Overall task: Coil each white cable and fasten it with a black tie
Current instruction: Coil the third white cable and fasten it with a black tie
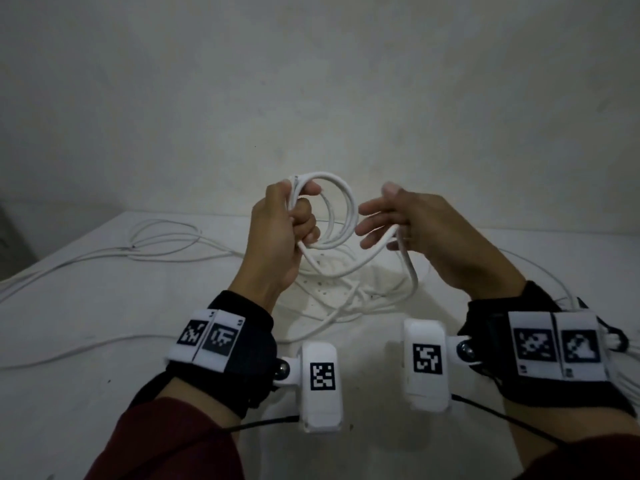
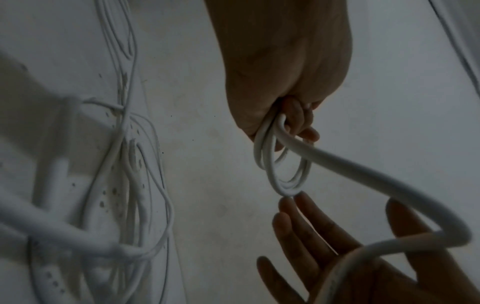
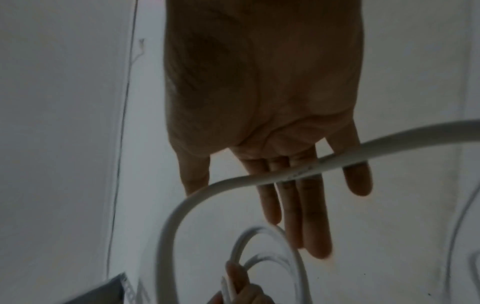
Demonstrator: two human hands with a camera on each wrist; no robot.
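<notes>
A: Where is the white cable [image 1: 341,202]?
B: Lifted above the surface [image 1: 104,393], wound into a few loops. The left hand [image 1: 280,233] grips the bundle, fingers [image 1: 304,218] curled tight around it.
A: And the right hand [image 1: 415,226]?
B: Its fingers [image 3: 315,216] are straight and spread, and the free run of the cable lies across them, trailing down to the surface.
A: Anything else down there?
B: More loose cables [image 1: 162,240], tangled and spread over it.

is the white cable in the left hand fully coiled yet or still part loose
Part loose. The left hand holds a few loops of the white cable, but a loose run crosses the right hand.
</notes>
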